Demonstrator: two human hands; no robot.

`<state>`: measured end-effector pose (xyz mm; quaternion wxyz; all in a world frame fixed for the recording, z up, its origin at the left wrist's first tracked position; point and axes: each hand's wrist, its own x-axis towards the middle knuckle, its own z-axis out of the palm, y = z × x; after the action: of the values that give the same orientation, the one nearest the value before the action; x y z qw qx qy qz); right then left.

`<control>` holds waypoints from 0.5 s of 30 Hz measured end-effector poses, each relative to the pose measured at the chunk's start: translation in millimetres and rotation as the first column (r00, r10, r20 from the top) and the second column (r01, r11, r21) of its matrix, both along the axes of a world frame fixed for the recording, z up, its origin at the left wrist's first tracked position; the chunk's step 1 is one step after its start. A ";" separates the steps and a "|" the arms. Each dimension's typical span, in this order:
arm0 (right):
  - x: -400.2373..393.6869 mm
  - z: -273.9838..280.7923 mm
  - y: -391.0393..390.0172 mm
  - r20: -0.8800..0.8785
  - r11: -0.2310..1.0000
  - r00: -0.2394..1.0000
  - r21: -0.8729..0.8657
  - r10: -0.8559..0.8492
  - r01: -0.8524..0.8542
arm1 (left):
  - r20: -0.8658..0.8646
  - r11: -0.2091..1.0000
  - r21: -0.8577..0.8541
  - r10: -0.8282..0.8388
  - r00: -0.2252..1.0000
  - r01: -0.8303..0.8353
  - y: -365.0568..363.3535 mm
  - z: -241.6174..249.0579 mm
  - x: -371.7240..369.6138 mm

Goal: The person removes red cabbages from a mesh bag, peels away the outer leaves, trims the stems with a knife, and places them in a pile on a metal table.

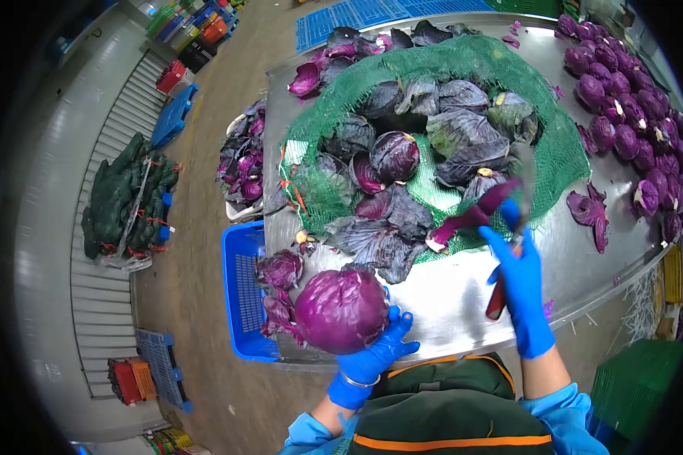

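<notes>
My left hand (376,353), in a blue glove, grips a round red cabbage (341,309) at the near edge of the steel table (463,296). My right hand (520,277), also gloved in blue, holds a red-handled knife (499,292) and pinches a loose purple cabbage leaf (474,216) above the table. Just beyond lies a green mesh sack (448,72) spread open, with dark outer leaves and an untrimmed cabbage (394,155) on it.
Many trimmed red cabbages (630,121) are piled at the table's far right. A blue crate (239,303) with leaf scraps stands at the table's left, a white tub of leaves (243,163) behind it. Green sacks (125,197) and coloured crates sit on the floor at left.
</notes>
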<state>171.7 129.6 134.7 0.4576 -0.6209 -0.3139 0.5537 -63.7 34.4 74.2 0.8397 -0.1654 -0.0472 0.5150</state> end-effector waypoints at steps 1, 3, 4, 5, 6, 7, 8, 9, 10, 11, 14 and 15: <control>-15.6 2.3 -12.1 -0.060 0.981 0.981 0.080 0.183 -0.178 | -0.141 0.996 -0.087 0.017 0.990 -0.030 -0.6 2.0 1.5; -47.8 0.3 -39.0 -0.104 0.838 0.860 0.312 0.499 -0.449 | -0.277 0.984 -0.173 -0.001 0.961 -0.049 2.3 10.8 2.7; -59.8 -4.1 -44.1 -0.073 0.714 0.776 0.453 0.627 -0.534 | -0.909 0.991 0.122 0.093 0.407 0.046 10.3 19.8 0.4; -64.5 -4.6 -46.4 -0.067 0.722 0.788 0.452 0.612 -0.523 | -0.846 0.912 0.246 0.367 -0.387 0.328 18.0 29.1 -2.7; -67.7 -4.7 -48.4 -0.175 0.776 0.822 0.478 0.542 -0.411 | -0.848 0.907 0.248 0.372 -0.377 0.339 23.8 40.7 -10.2; -67.1 -5.3 -48.1 -0.279 0.818 0.835 0.491 0.475 -0.301 | -0.966 0.963 0.244 0.230 0.119 0.113 29.2 52.4 -19.7; -62.6 -7.2 -47.7 -0.271 0.815 0.833 0.488 0.482 -0.313 | -0.783 0.990 0.109 0.140 0.605 -0.089 30.2 56.7 -23.3; -56.8 -10.2 -50.6 -0.081 0.727 0.851 0.565 0.520 -0.390 | -0.818 0.979 0.199 0.185 0.545 -0.035 26.4 53.6 -22.5; -51.7 -13.9 -53.2 0.109 0.626 0.844 0.621 0.526 -0.471 | -0.979 0.977 0.188 0.179 0.094 0.100 22.1 50.2 -23.3; -46.2 -19.0 -53.3 -0.106 0.735 0.818 0.515 0.565 -0.441 | -0.970 0.962 0.240 0.242 0.003 0.131 18.2 49.0 -23.9; -29.3 1.2 -39.3 -0.096 0.815 0.827 0.264 0.554 -0.515 | -0.875 0.897 0.377 0.426 -0.228 0.230 16.3 53.3 -21.2; -30.1 -4.1 -41.6 0.047 0.749 0.821 0.383 0.568 -0.540 | -0.759 0.840 0.466 0.540 -0.364 0.276 15.2 57.6 -18.0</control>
<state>141.5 88.0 130.6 0.3948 -0.3786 -0.5682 0.6148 -81.7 49.6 131.9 0.4369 0.5527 0.5103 0.4933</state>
